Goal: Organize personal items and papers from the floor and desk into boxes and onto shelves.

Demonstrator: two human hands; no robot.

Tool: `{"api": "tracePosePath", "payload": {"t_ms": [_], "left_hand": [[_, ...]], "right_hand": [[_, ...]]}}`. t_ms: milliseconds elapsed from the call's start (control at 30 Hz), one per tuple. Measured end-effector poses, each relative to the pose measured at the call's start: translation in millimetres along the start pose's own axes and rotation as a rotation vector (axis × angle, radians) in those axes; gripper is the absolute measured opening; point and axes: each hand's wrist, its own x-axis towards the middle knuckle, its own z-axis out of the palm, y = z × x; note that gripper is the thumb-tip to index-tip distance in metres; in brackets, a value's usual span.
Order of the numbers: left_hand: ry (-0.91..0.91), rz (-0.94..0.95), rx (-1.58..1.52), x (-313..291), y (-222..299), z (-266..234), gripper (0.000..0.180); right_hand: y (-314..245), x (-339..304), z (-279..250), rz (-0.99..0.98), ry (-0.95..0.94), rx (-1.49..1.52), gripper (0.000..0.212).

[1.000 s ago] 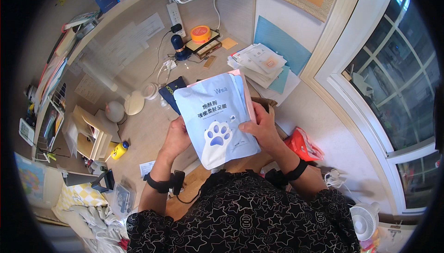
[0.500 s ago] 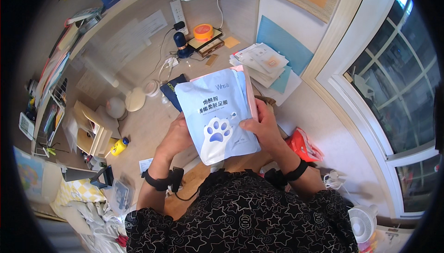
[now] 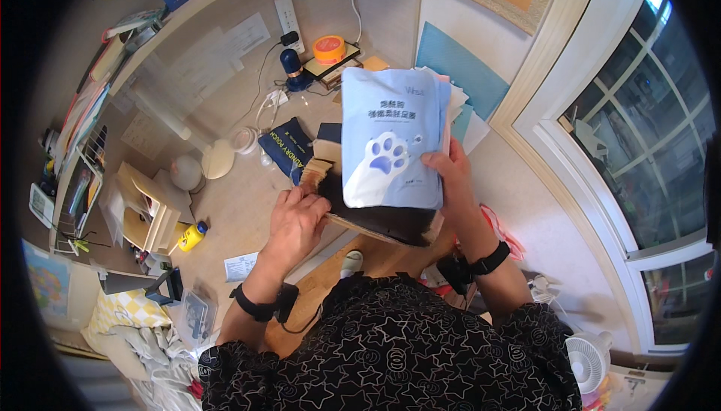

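My right hand [image 3: 455, 182] grips a stack of flat pouches by its lower right edge, thumb on the front. The front pouch [image 3: 384, 122] is light blue with a white cat paw printed on it, and a pink edge shows behind. Below and behind the stack is an open cardboard box [image 3: 398, 223] with a dark inside and a torn-looking left flap. The fingers of my left hand [image 3: 295, 225] are closed on the left edge of this box. Most of the box's inside is hidden by the pouches.
Beyond the box lies a dark blue pouch [image 3: 285, 148] on the desk. Farther back stand a dark blue cylindrical device [image 3: 294, 71] and an orange round tub [image 3: 329, 49]. A yellow bottle [image 3: 192, 237] is at the left; a window [image 3: 638, 125] is at the right.
My right hand has raised the pouches up and to the right. My left hand has let go of them and now grips the cardboard box, which has come into view.
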Motion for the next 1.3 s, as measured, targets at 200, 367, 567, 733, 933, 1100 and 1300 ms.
{"api": "tracePosePath", "payload": {"t_ms": [200, 367, 567, 733, 933, 1100, 1300], "left_hand": [[0.065, 0.091, 0.052, -9.3, 4.9, 5.2, 0.016], [0.016, 0.13, 0.044, -23.9, -1.7, 14.5, 0.014], [0.134, 0.068, -0.083, -24.4, -2.8, 27.2, 0.007], [0.063, -0.015, -0.053, -16.9, -7.1, 22.1, 0.013], [0.021, -0.024, -0.05, -11.4, -7.4, 13.0, 0.024], [-0.071, -0.028, -0.126, -8.1, -9.3, 7.8, 0.021], [-0.249, -0.352, -0.151, 2.1, 7.9, -6.6, 0.051]], "right_hand": [[14.6, 6.5, -4.5, -0.065, 0.067, -0.026, 0.056], [22.7, 9.0, -3.8, -0.196, 0.045, -0.015, 0.061], [24.2, 9.3, -6.8, -0.301, 0.031, -0.152, 0.065], [27.1, -1.9, -2.5, -0.482, -0.008, -0.378, 0.07], [23.4, -15.9, -14.3, -0.867, -0.377, -1.001, 0.067], [-5.9, -25.0, -8.6, -0.797, -0.401, -1.179, 0.067], [-39.0, -28.7, -5.5, -0.492, -0.423, -1.215, 0.064]]}}
